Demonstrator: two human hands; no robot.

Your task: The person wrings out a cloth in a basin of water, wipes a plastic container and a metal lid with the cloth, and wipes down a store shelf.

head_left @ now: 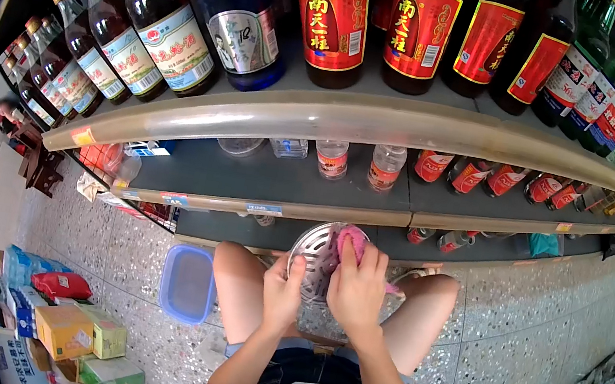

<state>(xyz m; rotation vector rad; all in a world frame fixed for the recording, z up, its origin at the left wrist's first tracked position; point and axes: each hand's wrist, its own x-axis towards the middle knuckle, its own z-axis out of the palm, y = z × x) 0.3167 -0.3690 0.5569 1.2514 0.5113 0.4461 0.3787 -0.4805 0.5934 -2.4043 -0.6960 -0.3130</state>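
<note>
So the shelf rack [335, 116] is the landmark here. Right in front of its lower boards, about mid-length, there's a round slotted metal plate [303, 260], tilted, held above the floor [508, 344] between the person's bare knees. Left hand [282, 292] has the plate by its edge on the side toward the rack's left end, thumb clamped on the near face; the other fingers are mostly hidden, so can't tell how they sit. Right hand [359, 285] has a pink cloth [352, 245] pinned against the plate, fingers bunched close together on it, with a bit of pink poking out on the far side of that hand. A blue-rimmed plastic tub [189, 286] sits on the floor in front of the rack, left of the plate. Up on the rack's top level you've got dark bottles with red labels [331, 19] around the middle, a blue bottle [241, 29] left of those, and green bottles [613, 88] toward the right end. Well out from the rack's left end there's a yellow box [64, 330] and a red packet [61, 284] just beside it.
</note>
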